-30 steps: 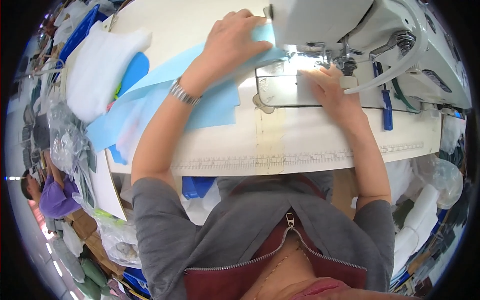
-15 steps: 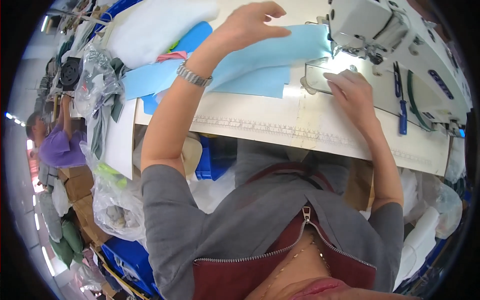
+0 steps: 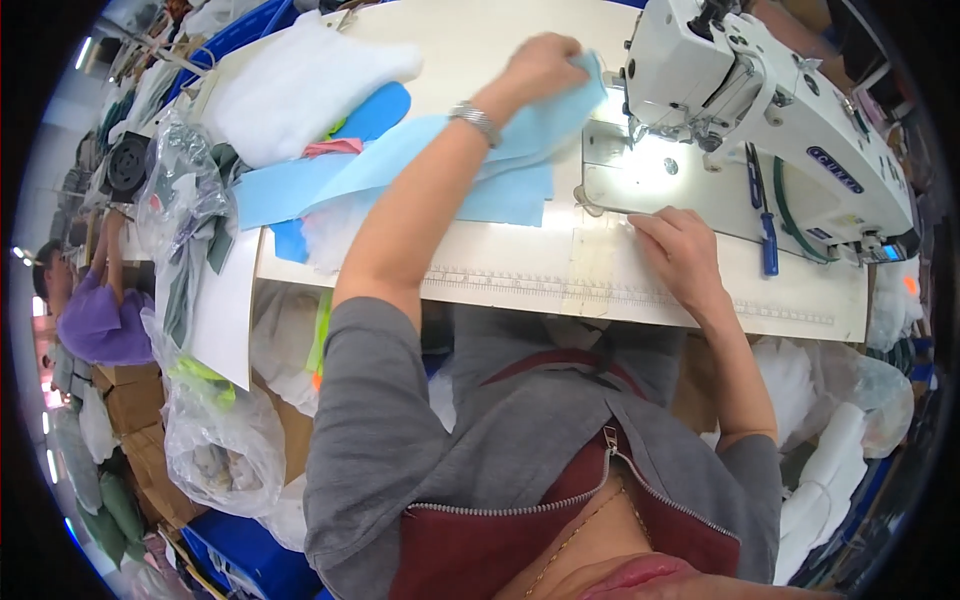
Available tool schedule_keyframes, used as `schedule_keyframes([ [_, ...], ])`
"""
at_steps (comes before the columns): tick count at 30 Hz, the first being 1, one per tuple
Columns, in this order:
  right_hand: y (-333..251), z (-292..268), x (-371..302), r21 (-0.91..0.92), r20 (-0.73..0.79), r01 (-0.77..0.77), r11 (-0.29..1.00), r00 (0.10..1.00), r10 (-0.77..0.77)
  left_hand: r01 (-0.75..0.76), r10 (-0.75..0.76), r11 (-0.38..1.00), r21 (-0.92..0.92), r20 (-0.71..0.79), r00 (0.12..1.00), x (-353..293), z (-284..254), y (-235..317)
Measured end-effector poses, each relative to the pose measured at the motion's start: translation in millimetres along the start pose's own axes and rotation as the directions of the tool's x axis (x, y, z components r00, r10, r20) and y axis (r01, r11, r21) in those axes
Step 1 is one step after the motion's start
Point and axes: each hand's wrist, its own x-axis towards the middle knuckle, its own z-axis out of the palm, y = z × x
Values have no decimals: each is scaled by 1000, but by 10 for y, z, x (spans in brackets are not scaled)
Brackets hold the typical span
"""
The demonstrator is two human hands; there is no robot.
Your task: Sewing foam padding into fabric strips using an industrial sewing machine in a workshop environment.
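Note:
My left hand point(image 3: 543, 70), with a metal watch on its wrist, is closed on the right end of a long light blue fabric strip point(image 3: 558, 122). That end is lifted and blurred, just left of the sewing machine point(image 3: 690, 75). More light blue fabric point(image 3: 512, 200) lies flat beneath it, partly hidden by my forearm. My right hand point(image 3: 682, 255) rests at the near edge of the machine's lit metal plate point(image 3: 640, 180), thumb and fingers loosely apart and holding nothing.
White batting point(image 3: 300, 90), a darker blue piece point(image 3: 375, 113) and a pink scrap point(image 3: 333, 147) lie at the left of the table. Blue-handled snips or a screwdriver point(image 3: 768, 240) lie right of the plate. A printed ruler point(image 3: 520, 288) runs along the near edge. A person in purple point(image 3: 105, 320) works far left.
My left hand has gone from spread fingers over the strip to gripping its right end, which has come away from the needle area. My right hand has shifted slightly toward me.

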Motion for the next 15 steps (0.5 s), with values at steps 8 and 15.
schedule_keyframes([
  [8, -437, 132, 537, 533, 3, -40, 845, 999, 46, -127, -89, 750, -649, -289, 953, -873, -1471, 474],
  [15, -1278, 702, 1073, 729, -16, 77, 680, 995, -96, -364, 135, 880, -305, -574, 808, -1338, -2086, 1156],
])
